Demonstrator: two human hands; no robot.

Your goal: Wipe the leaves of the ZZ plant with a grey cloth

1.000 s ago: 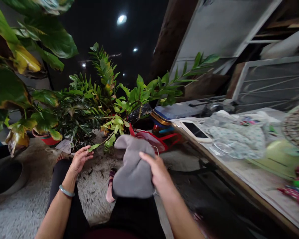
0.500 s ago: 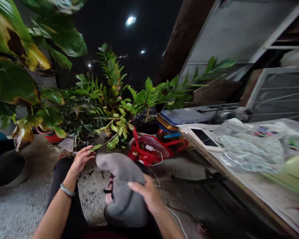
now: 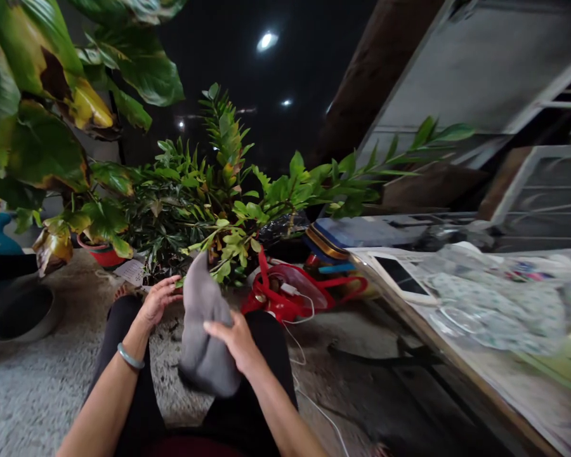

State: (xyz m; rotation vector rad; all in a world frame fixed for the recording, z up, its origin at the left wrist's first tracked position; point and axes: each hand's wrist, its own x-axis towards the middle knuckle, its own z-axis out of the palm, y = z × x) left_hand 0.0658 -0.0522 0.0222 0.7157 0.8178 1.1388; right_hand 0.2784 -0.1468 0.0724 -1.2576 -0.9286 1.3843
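A soft grey cloth [image 3: 207, 343] is gripped in my right hand [image 3: 238, 343], thumb pressed on its near face. The cloth stands up over my lap, its narrow top tip bent toward the plants. To its left, my left hand [image 3: 159, 300] wears a pale bangle [image 3: 130, 357] at the wrist. Its fingers are stretched out and apart. Their tips meet or nearly meet a green leaf [image 3: 179, 283] of the potted plant [image 3: 233, 244]; whether they touch it I cannot tell. The cloth partly covers that leaf's branch.
Large yellowing leaves [image 3: 47, 146] hang at upper left above a red pot [image 3: 102, 252]. A dark basin [image 3: 23, 314] sits on the floor. Right of my knees are a red bag [image 3: 271, 298] and a white cable [image 3: 321, 412]. A cluttered table [image 3: 495, 374] holds a white tablet [image 3: 402, 279].
My right hand has moved left with the cloth, closer to my left hand. The cloth's top end has swung upright. The view has shifted slightly left; my left hand stays beside the leaf.
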